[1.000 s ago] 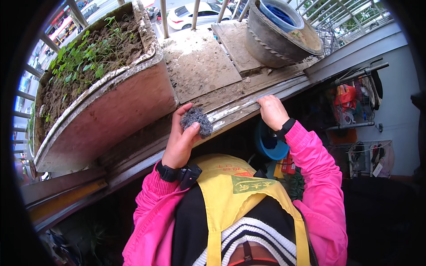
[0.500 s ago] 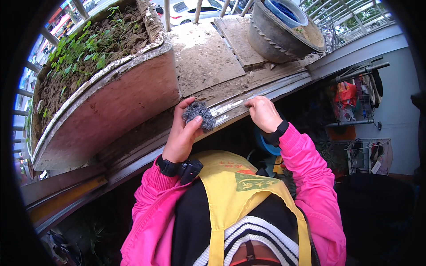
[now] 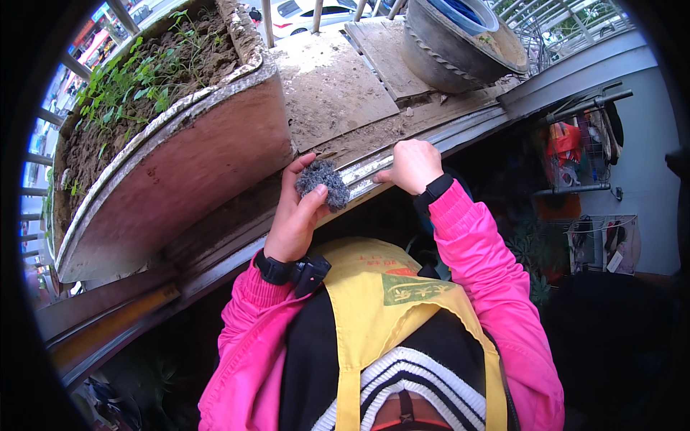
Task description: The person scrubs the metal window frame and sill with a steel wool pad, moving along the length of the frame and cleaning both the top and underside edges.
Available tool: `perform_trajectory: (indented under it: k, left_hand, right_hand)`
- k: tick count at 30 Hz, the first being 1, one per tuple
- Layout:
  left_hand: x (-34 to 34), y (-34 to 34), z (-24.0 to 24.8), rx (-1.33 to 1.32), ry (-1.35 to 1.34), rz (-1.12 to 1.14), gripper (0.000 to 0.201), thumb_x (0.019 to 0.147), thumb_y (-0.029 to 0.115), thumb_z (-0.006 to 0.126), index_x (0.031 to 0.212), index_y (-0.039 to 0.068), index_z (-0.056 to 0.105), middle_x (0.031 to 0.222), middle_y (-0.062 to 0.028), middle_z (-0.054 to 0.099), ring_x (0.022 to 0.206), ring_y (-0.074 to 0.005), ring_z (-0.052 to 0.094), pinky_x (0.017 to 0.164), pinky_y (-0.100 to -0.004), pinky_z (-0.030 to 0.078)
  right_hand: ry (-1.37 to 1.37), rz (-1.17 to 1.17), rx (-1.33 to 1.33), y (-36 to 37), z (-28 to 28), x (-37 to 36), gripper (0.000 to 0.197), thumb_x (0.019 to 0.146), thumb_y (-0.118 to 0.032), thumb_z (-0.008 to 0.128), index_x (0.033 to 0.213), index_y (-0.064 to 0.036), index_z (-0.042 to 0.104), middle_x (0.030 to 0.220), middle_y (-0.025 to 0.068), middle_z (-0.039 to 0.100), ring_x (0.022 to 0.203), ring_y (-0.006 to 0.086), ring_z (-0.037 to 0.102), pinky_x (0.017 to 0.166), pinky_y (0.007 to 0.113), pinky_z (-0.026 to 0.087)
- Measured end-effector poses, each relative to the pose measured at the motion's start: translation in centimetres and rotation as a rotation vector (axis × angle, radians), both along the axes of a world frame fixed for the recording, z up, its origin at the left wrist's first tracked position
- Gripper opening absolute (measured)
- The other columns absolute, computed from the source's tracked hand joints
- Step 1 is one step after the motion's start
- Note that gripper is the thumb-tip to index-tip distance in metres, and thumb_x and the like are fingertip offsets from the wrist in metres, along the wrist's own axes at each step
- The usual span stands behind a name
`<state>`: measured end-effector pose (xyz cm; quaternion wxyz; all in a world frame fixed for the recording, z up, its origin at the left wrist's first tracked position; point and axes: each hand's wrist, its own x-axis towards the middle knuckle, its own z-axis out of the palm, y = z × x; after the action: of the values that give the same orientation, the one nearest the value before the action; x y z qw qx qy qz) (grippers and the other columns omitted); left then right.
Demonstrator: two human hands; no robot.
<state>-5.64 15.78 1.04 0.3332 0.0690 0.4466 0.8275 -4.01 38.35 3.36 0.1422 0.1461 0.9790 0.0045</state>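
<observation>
Evidently both hands are at work along the near edge of the ledge (image 3: 444, 109), as the head view shows. The left hand (image 3: 289, 228) pinches a grey scouring pad (image 3: 321, 185) between its thumb and fingers, holding it at the near edge, just beside the planter's corner. The right hand (image 3: 415, 165) is at the pale, flaking rail (image 3: 460, 129) along that same edge, to the right of the pad and apart from it; its fingers are curled under and its thumb points left toward the pad. Whether those fingers pinch anything, I cannot tell.

A long planter (image 3: 194, 154) takes up the ledge's left end, with small green plants (image 3: 129, 93) growing in its soil. Two dusty boards, a nearer one (image 3: 334, 97) and a farther one (image 3: 392, 61), lie to its right. Toward the far right corner, a grey pot (image 3: 442, 61) carries a blue tub (image 3: 460, 10). Metal bars line the far edge, a white car beyond them.
</observation>
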Motion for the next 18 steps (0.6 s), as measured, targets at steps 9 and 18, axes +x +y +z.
perform_trajectory:
  k: [9, 18]
  left_hand:
    - [-0.3, 0.1, -0.2, -0.006, 0.015, -0.024, 0.056, 0.089, 0.02, 0.056, 0.138, 0.01, 0.029, 0.122, -0.0084, 0.047, 0.111, -0.0195, 0.052, 0.094, -0.0408, 0.045]
    - [-0.1, -0.3, 0.0, 0.013, 0.009, 0.014, 0.054, 0.09, 0.018, 0.055, 0.137, 0.011, 0.031, 0.122, -0.0079, 0.047, 0.11, -0.0192, 0.051, 0.093, -0.0415, 0.045]
  right_hand:
    - [0.141, 0.101, -0.108, 3.4, -2.4, 0.3, 0.015, 0.068, -0.014, 0.072, 0.071, 0.0001, 0.068, 0.077, 0.0219, 0.066, 0.08, 0.0358, 0.066, 0.075, 0.042, 0.053]
    - [0.112, 0.234, -0.281, 5.8, -2.1, 0.0, 0.011, 0.066, -0.009, 0.066, 0.074, -0.0013, 0.068, 0.077, 0.022, 0.065, 0.08, 0.0373, 0.064, 0.076, 0.043, 0.051]
